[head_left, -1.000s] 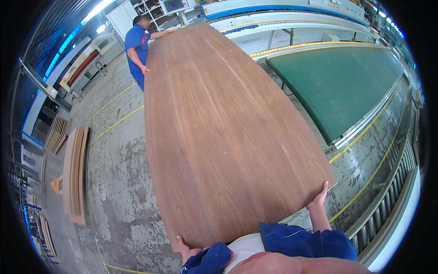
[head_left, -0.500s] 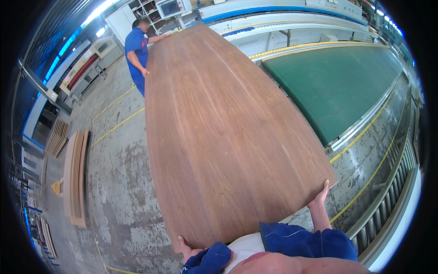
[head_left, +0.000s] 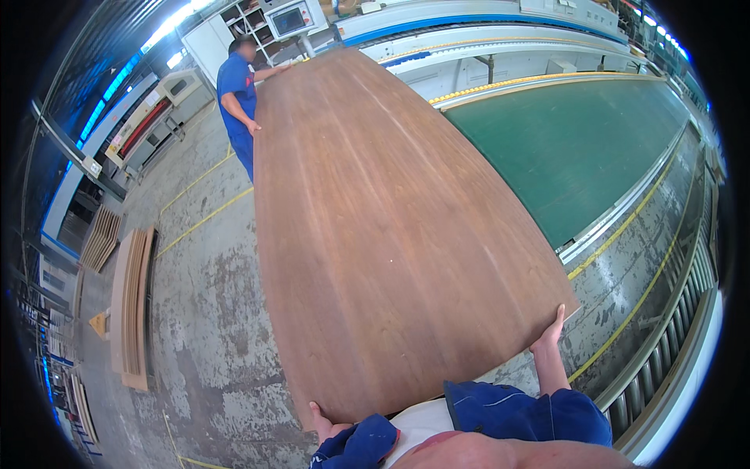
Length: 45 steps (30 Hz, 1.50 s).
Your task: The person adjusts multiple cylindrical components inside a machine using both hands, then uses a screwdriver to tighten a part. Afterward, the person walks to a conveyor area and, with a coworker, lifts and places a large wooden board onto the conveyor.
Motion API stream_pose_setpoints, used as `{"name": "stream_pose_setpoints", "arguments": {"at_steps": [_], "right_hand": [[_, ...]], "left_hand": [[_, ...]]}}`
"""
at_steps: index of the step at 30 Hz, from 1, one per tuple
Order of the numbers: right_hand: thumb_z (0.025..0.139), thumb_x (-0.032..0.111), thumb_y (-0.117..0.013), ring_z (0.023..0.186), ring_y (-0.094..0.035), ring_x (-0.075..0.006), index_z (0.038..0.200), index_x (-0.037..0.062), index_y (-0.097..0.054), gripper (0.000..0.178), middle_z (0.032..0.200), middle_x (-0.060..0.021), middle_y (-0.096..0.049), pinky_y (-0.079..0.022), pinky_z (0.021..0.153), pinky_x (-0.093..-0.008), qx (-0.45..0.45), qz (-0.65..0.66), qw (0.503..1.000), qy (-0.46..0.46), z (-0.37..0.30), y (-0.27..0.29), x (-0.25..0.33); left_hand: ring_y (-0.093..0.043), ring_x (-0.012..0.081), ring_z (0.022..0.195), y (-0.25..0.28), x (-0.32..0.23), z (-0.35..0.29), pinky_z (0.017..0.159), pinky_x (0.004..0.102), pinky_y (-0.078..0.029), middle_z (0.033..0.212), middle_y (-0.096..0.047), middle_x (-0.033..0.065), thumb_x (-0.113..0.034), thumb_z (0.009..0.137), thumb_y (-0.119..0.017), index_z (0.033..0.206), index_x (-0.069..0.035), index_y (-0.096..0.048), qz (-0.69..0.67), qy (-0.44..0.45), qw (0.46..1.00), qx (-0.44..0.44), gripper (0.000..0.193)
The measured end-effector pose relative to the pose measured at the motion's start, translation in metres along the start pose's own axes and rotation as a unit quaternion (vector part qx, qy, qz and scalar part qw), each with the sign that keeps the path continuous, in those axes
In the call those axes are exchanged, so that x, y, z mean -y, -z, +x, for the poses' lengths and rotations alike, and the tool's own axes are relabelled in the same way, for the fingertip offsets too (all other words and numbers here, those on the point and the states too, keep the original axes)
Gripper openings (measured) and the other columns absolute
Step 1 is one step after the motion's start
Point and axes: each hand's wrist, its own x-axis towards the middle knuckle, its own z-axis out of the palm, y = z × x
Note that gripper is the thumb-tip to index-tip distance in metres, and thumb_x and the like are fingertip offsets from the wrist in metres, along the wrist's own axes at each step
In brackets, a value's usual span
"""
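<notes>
A large brown wood-grain panel [head_left: 398,227] stretches from my body to the far end of the view, held up off the floor. My left hand [head_left: 322,423] grips its near left corner, thumb on top and fingers hidden underneath. At the near right corner my right hand [head_left: 549,331] holds the edge the same way. Across from me a co-worker [head_left: 237,94] in blue has both hands on the panel's far left edge.
A green conveyor belt [head_left: 578,148] lies right of the panel, whose right edge overlaps it in view. Behind runs a long white machine [head_left: 469,47]. A roller track [head_left: 648,375] stands at the right. Stacked boards [head_left: 131,313] stand on the floor at the left.
The panel's far end sits slightly lower and further right in view, covering a little more of the green belt's edge. Both my hands keep their hold on the corners.
</notes>
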Motion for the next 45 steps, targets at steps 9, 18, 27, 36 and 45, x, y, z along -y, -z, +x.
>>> {"name": "stream_pose_setpoints", "arguments": {"at_steps": [9, 18, 27, 36, 45], "right_hand": [[0.089, 0.069, -0.065, 0.139, -0.047, -0.0327, 0.157, 0.0081, -0.035, 0.096, 0.157, -0.011, -0.044, -0.036, 0.117, -0.0543, -0.01, 0.029, 0.999, 0.012, 0.047, 0.003, 0.06], [0.09, 0.065, -0.066, 0.137, -0.05, -0.0321, 0.154, 0.0069, -0.039, 0.091, 0.153, -0.0115, -0.049, -0.038, 0.117, -0.0516, -0.001, 0.034, 0.999, 0.018, 0.074, 0.006, 0.084], [0.094, 0.058, -0.066, 0.131, -0.055, -0.0253, 0.142, 0.0104, -0.053, 0.069, 0.143, -0.0079, -0.059, -0.043, 0.112, -0.0412, 0.201, -0.071, 0.976, -0.046, -0.009, 0.046, -0.048], [0.09, 0.048, -0.077, 0.113, -0.061, -0.0275, 0.129, 0.0035, -0.052, 0.064, 0.127, -0.0122, -0.059, -0.051, 0.099, -0.0402, 0.18, -0.231, 0.953, -0.083, -0.044, 0.076, -0.076], [0.095, 0.038, -0.072, 0.085, -0.068, -0.0276, 0.124, 0.0027, -0.061, 0.046, 0.106, -0.0118, -0.067, -0.056, 0.074, -0.0419, -0.018, -0.23, 0.973, 0.013, -0.012, 0.269, -0.075]], "left_hand": [[-0.031, 0.0398, 0.147, -0.048, 0.055, -0.003, 0.122, 0.0592, -0.021, 0.163, -0.036, 0.0129, -0.084, 0.083, -0.057, 0.156, -0.017, -0.037, 0.007, 0.006, 0.999, -0.042, 0.101], [-0.052, 0.0374, 0.124, -0.051, 0.103, 0.045, 0.099, 0.0549, -0.046, 0.142, -0.053, 0.0132, -0.076, 0.088, -0.061, 0.147, -0.018, -0.045, -0.01, 0.014, 0.998, 0.057, 0.085], [-0.058, 0.027, 0.118, -0.034, 0.108, 0.054, 0.093, 0.0402, -0.054, 0.131, -0.06, 0.0098, -0.044, 0.091, -0.078, 0.142, -0.017, -0.052, 0.124, 0.09, 0.971, 0.183, 0.063], [-0.068, 0.0197, 0.094, -0.104, 0.119, 0.028, 0.08, 0.0321, -0.057, 0.11, -0.07, 0.0073, -0.039, 0.088, -0.083, 0.131, -0.004, -0.061, 0.408, 0.083, 0.876, 0.245, 0.059], [-0.067, 0.02, 0.071, -0.154, 0.162, 0.031, 0.062, 0.0307, -0.056, 0.088, -0.069, 0.0122, -0.041, 0.085, -0.085, 0.109, 0.004, -0.065, 0.499, 0.037, 0.801, 0.329, 0.055]]}}
